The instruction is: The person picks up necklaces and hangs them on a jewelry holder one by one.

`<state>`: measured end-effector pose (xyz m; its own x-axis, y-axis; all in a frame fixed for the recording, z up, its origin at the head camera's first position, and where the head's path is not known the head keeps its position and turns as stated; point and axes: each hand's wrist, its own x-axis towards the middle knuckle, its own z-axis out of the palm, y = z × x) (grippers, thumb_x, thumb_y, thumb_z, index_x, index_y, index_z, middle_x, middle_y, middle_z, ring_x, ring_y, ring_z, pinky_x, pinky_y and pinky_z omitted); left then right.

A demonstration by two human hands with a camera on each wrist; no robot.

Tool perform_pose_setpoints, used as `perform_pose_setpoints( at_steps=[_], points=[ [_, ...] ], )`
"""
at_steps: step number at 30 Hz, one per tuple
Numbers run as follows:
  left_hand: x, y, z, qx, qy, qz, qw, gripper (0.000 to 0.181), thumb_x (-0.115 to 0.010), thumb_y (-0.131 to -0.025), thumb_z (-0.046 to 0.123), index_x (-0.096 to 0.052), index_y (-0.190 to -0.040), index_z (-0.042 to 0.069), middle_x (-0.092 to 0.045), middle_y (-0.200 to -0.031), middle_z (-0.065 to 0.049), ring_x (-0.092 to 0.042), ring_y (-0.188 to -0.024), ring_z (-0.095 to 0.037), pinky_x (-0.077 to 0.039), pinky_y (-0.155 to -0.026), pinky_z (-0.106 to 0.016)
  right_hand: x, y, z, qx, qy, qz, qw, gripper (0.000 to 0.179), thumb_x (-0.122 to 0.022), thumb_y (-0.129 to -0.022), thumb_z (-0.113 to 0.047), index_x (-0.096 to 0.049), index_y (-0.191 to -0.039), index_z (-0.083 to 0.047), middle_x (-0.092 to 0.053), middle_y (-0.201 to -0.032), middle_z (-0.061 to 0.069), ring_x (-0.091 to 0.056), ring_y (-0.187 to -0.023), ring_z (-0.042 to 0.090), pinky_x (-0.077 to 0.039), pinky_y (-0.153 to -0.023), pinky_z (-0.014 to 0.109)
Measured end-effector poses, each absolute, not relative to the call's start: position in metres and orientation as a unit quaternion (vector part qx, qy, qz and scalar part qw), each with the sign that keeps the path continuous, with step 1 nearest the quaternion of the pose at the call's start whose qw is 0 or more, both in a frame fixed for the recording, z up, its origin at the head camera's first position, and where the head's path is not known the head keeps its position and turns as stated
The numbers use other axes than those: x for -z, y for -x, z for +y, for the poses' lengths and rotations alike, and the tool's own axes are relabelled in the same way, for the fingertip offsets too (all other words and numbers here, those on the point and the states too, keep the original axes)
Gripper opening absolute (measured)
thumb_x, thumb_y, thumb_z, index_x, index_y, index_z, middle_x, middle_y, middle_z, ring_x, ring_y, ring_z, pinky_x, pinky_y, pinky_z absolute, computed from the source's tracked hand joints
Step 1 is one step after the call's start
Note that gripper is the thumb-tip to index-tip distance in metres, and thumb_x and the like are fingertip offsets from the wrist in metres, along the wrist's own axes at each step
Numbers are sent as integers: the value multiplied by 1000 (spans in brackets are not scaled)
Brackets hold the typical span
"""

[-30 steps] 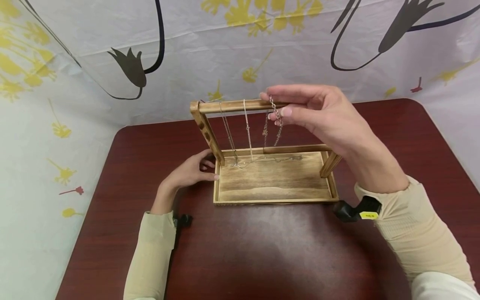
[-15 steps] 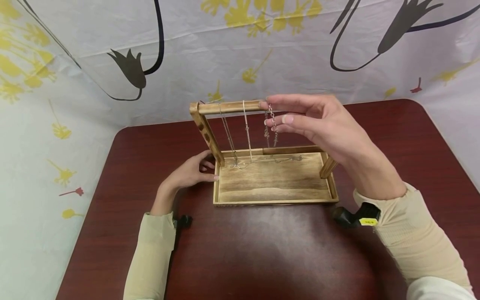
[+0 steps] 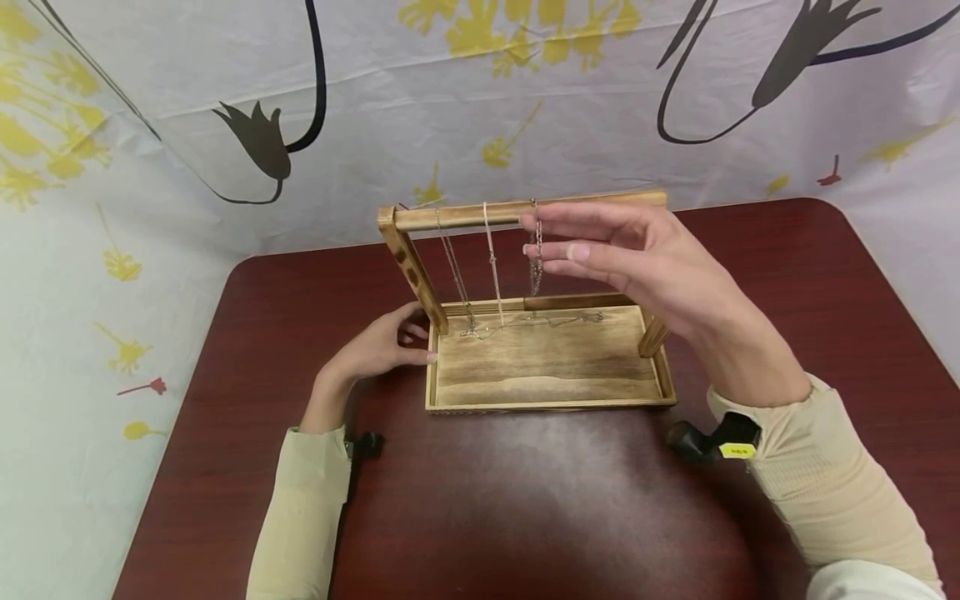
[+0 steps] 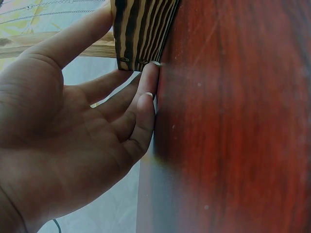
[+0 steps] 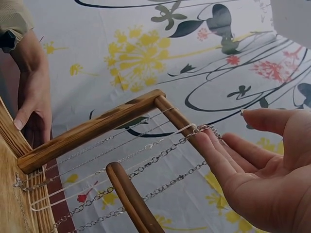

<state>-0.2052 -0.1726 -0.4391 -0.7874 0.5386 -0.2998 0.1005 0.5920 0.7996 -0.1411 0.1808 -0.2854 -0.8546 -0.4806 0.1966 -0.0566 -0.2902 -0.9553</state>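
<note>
A wooden jewelry stand (image 3: pixel 551 402) has a tray base and a raised crossbar. My left hand (image 3: pixel 378 342) holds its left end, thumb at the rim and fingers bent against the outer side, as the left wrist view (image 4: pixel 73 111) shows. Over the crossbar (image 5: pixel 177 116) hangs a silver chain necklace (image 5: pixel 160 158). My right hand (image 3: pixel 637 258) touches this necklace at the bar with nearly straight fingers. In the right wrist view the thumb (image 5: pixel 267 120) stands apart from them.
To the left on the bar hang a thin chain (image 3: pixel 453 262) and a pale cord-like necklace (image 3: pixel 492 258). Fine chain ends (image 3: pixel 555 320) lie in the tray. The stand is on a dark red table (image 3: pixel 525 500) before a patterned cloth backdrop (image 3: pixel 450 108).
My right hand has moved slightly left and down, bringing the chain necklace onto the crossbar; the thumb is away from it now. The left hand and the stand stay put.
</note>
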Motion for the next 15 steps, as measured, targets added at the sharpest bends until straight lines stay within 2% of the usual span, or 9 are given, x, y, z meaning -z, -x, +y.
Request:
perform_pose_setpoints(
  at_steps=[7, 15],
  points=[
    [437, 205, -172, -412, -183, 850, 272, 95, -77, -90, 26, -16, -159, 6, -53, -135, -23, -50, -126, -36, -42, -105, -51, 288, 139, 184, 778, 224, 566, 159, 41, -53, -100, 4, -48, -141, 9, -50, -143, 24, -54, -128, 34, -43, -107, 38],
    [438, 205, -172, -410, -179, 852, 272, 96, -77, -89, 23, -15, -159, 5, -53, -135, -23, -49, -125, -36, -42, -105, -51, 295, 137, 188, 783, 258, 543, 161, 40, -46, -100, 9, -48, -140, 12, -46, -145, 26, -46, -135, 39, -38, -111, 43]
  ],
)
